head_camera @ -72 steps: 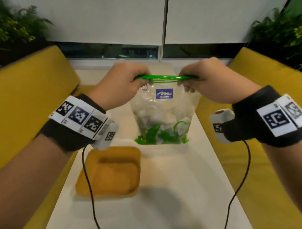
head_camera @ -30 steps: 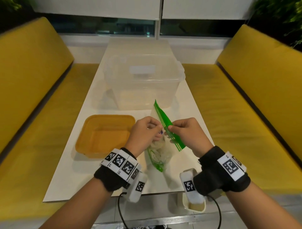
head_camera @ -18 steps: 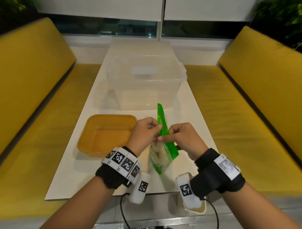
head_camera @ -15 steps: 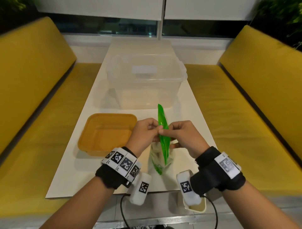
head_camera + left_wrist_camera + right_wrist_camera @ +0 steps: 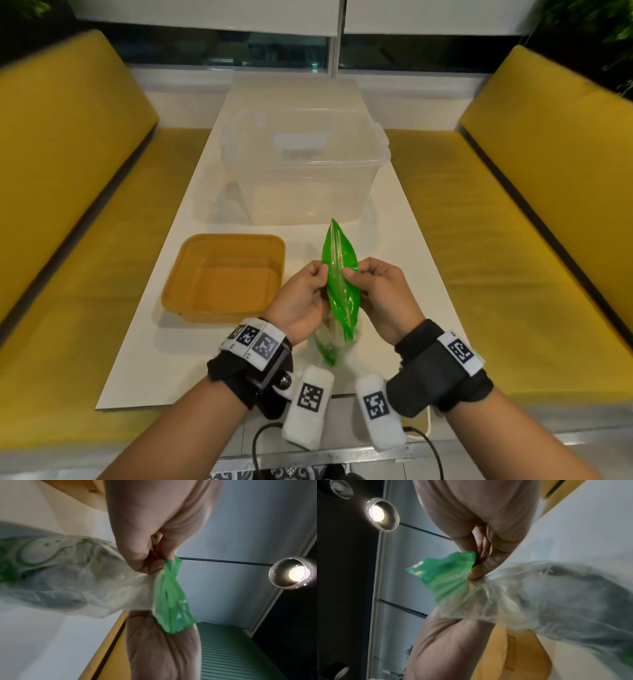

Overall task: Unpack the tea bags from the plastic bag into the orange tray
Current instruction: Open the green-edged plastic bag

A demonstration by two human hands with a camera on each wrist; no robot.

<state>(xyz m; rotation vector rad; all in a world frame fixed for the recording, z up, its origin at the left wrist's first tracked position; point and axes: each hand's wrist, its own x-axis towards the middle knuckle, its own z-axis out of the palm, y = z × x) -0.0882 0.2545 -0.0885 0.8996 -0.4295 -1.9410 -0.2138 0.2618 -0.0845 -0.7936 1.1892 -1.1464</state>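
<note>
Both hands raised over the near end of the white table [image 5: 164, 346], pinching the green zip strip [image 5: 340, 274] of the clear plastic bag [image 5: 330, 342] from opposite sides: left hand [image 5: 301, 298] on the left edge, right hand [image 5: 380, 294] on the right, thumbs and fingertips curled onto the plastic. Tea bags [image 5: 39, 555] bunched low inside the hanging bag. Orange tray [image 5: 191, 260] just left of the hands, holding nothing. Clear lidded storage box [image 5: 305, 164] farther back on the table.

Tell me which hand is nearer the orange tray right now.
Left. The left hand pinches the plastic bag just right of the orange tray; the right hand pinches the bag's far side, farther from the tray.
</note>
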